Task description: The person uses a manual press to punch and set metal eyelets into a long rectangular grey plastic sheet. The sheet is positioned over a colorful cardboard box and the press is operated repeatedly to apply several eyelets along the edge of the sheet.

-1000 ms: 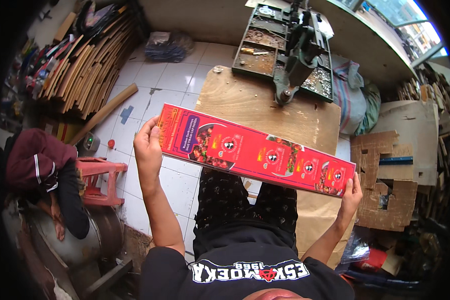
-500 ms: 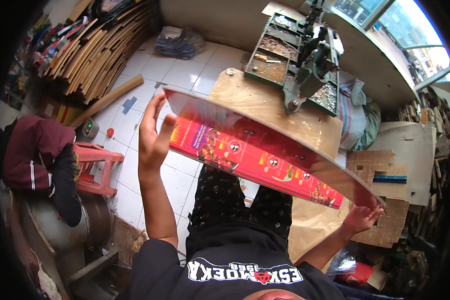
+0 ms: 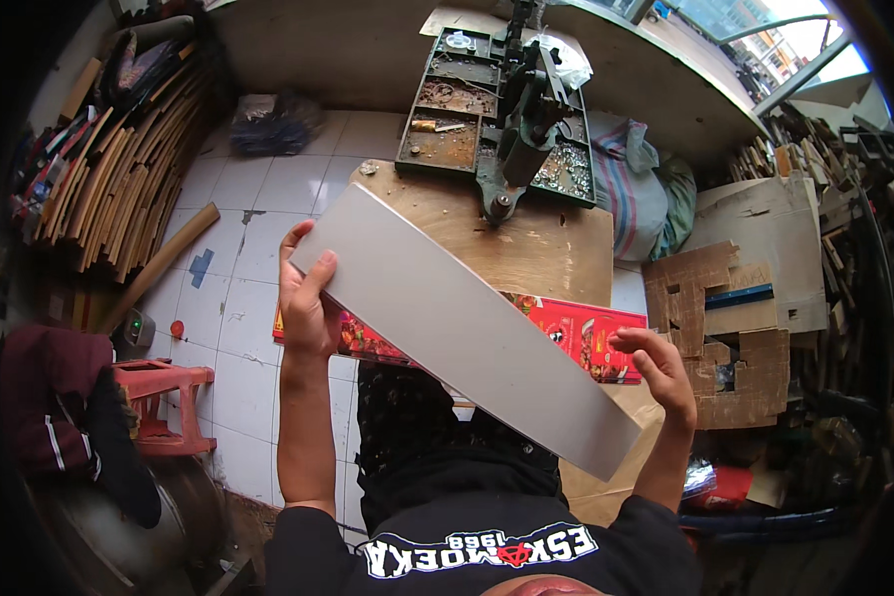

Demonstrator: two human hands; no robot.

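Observation:
A long, plain pale-grey panel [image 3: 457, 313] slants across in front of me, its far-left end gripped in my left hand [image 3: 309, 298]. The thumb lies on the top face and the fingers go round the edge. Beside the panel's right half is my right hand [image 3: 659, 372], fingers apart and raised, holding nothing. Beneath the panel, on the near part of the wooden tabletop [image 3: 556, 253], lies a red printed sheet or panel with food pictures [image 3: 581, 333]. Its middle is hidden by the grey panel.
A dark metal hand press [image 3: 521, 149] stands at the far side of the table amid trays [image 3: 452, 119] of small metal parts. To the left are a red plastic stool [image 3: 164, 392] and stacked boards [image 3: 134, 179]. Cut cardboard [image 3: 735, 298] and a striped sack [image 3: 626, 189] are at right.
The panel has turned from steeply tilted to showing its plain grey face, and its right end has come nearer me. My right hand has let go of that end. The view has shifted.

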